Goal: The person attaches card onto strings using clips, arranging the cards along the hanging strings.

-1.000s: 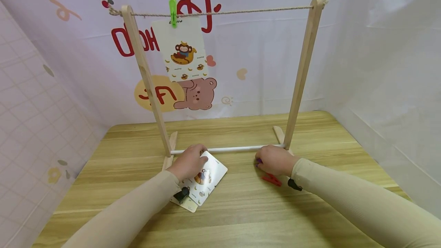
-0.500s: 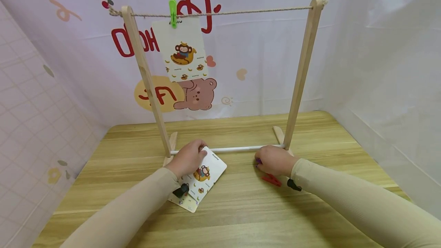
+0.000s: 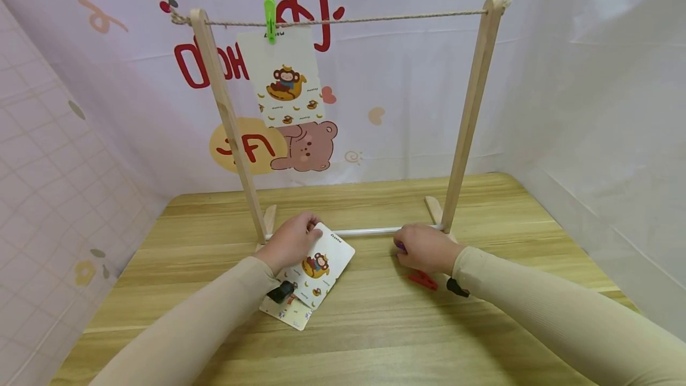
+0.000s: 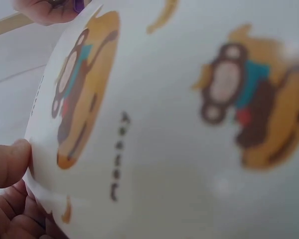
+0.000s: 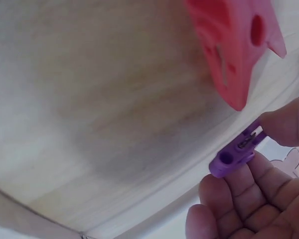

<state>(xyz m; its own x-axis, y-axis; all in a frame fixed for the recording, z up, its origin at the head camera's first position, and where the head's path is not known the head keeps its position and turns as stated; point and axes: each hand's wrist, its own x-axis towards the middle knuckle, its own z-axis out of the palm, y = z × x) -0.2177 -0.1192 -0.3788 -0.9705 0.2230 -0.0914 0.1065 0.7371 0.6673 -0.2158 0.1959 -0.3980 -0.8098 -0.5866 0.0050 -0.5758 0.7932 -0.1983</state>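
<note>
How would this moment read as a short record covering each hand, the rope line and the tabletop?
Left hand: pinches a monkey-print card
Right hand: holds a purple clothespin
Rope: spans the wooden rack
Hung up: another monkey card, under a green clothespin, nearer the left post
Tabletop: red clothespin by the right hand; pale yellow card partly hidden beneath the pinched one

My left grip (image 4: 15, 209) pinches the card (image 4: 159, 149) by its edge. Printed monkeys (image 4: 222, 87) and lettering (image 4: 118, 159) appear blurred. At upper left, my right grip (image 4: 46, 11) shows partly, a purple piece (image 4: 79, 5) beside it.
</note>
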